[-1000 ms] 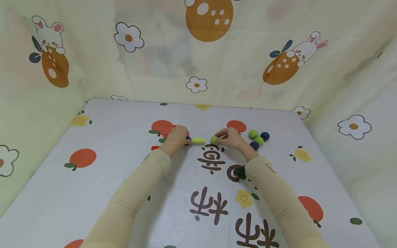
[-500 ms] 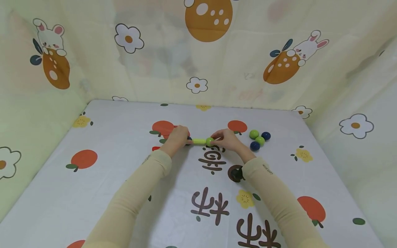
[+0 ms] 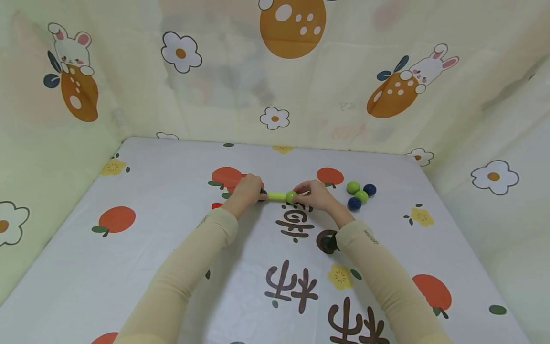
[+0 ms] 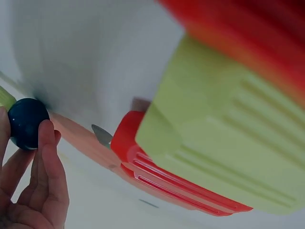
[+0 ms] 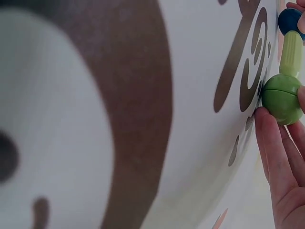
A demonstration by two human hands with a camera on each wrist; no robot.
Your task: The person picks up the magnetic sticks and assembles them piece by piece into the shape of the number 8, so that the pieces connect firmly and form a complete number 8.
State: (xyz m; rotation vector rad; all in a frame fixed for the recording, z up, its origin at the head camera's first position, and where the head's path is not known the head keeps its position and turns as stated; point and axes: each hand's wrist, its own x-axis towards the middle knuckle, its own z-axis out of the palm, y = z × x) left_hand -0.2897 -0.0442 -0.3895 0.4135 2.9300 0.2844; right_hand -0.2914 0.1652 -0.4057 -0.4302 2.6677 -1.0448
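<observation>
Crosswise, the rod [image 3: 277, 196] runs left to right between the blue ball [image 4: 28, 123] the left hand [image 3: 248, 190] pinches and the green ball [image 3: 291, 197] the right hand [image 3: 317, 195] pinches.

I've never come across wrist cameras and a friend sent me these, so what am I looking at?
There is no machine here: a person is working with two bare hands. The wide picture comes from a camera on the head, looking forward and down; the two close ones come from cameras worn on the wrists, so nearby things look huge.

The left hand holds a dark blue ball, and the right hand holds a green ball. A light green rod runs between the two balls.

On the patterned cloth, to the right, sit two loose green balls and two loose dark blue balls. The left wrist view also shows red pieces and a large-looking light green piece.
</observation>
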